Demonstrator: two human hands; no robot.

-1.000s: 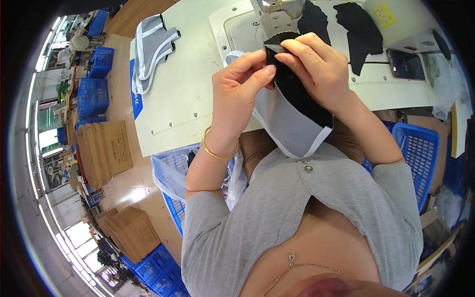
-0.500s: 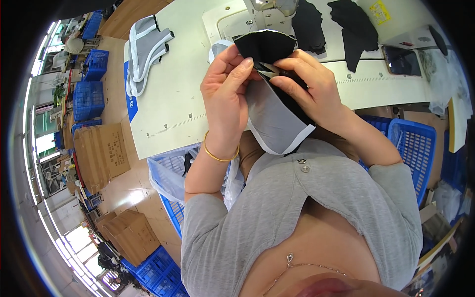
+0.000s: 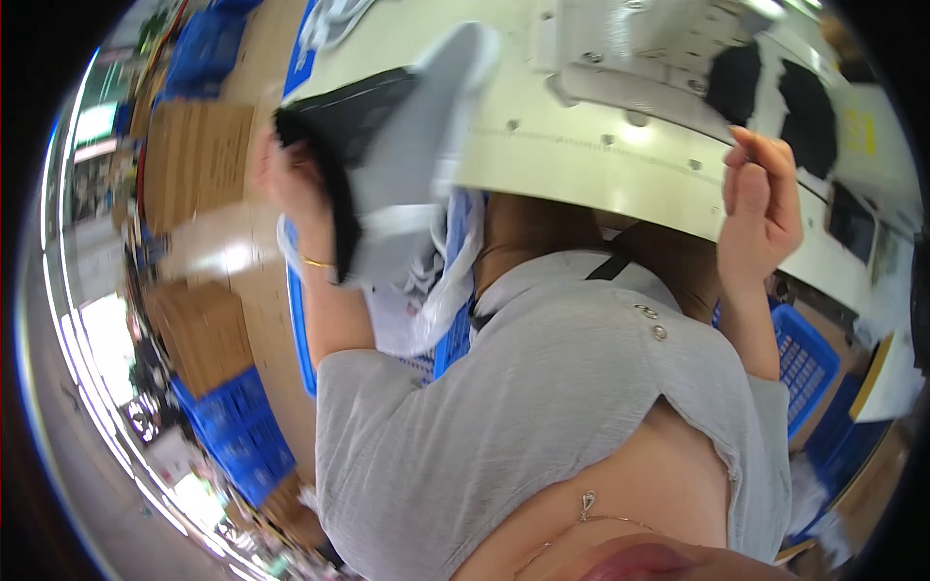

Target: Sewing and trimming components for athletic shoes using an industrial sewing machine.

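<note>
A grey and black fabric piece with white edging (image 3: 397,155), blurred by motion, hangs from my left hand (image 3: 295,184) at the left, over the table's front edge and a bag-lined basket. That hand is closed on its black end, and the fabric hides some of the fingers. My right hand (image 3: 760,208) is raised apart from it, in front of the table's right part. Its fingers are curled in toward the thumb. Whether the snips seen there earlier are still inside cannot be made out.
The pale sewing table (image 3: 572,145) carries a machine bed (image 3: 630,53), black fabric pieces (image 3: 804,111) and a phone (image 3: 852,218). A blue basket with a plastic bag (image 3: 417,315) stands below left, another blue basket (image 3: 802,363) at right. Cardboard boxes (image 3: 199,160) stand on the floor.
My left hand has carried the fabric piece leftward, away from the machine. My right hand has let go of it and moved right. The snips no longer show. The view has shifted.
</note>
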